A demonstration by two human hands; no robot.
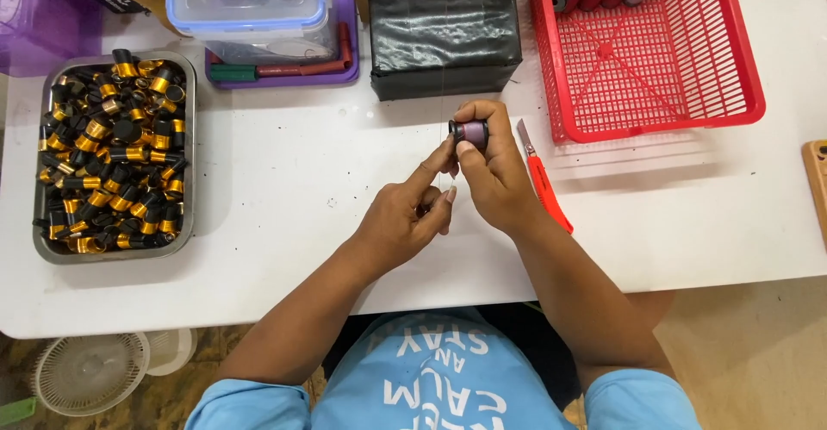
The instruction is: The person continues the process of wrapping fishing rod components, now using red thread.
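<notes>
My right hand (495, 176) grips a small black spool wound with purple thread (470, 131) above the white table (284, 189). My left hand (405, 215) is beside it, its index finger stretched up to touch the spool's left end, other fingers curled. A thin thread runs from the spool up toward the black box (444, 38) with thread cones on top. A red-handled cutter (543, 180) lies on the table just right of my right hand.
A metal tray (41, 223) full of several black-and-gold spools stands at the left. A red plastic basket (689, 68) holding several wound spools is at the back right. A clear lidded box on a purple tray (345, 59) sits at the back. A wooden edge (817, 180) shows far right.
</notes>
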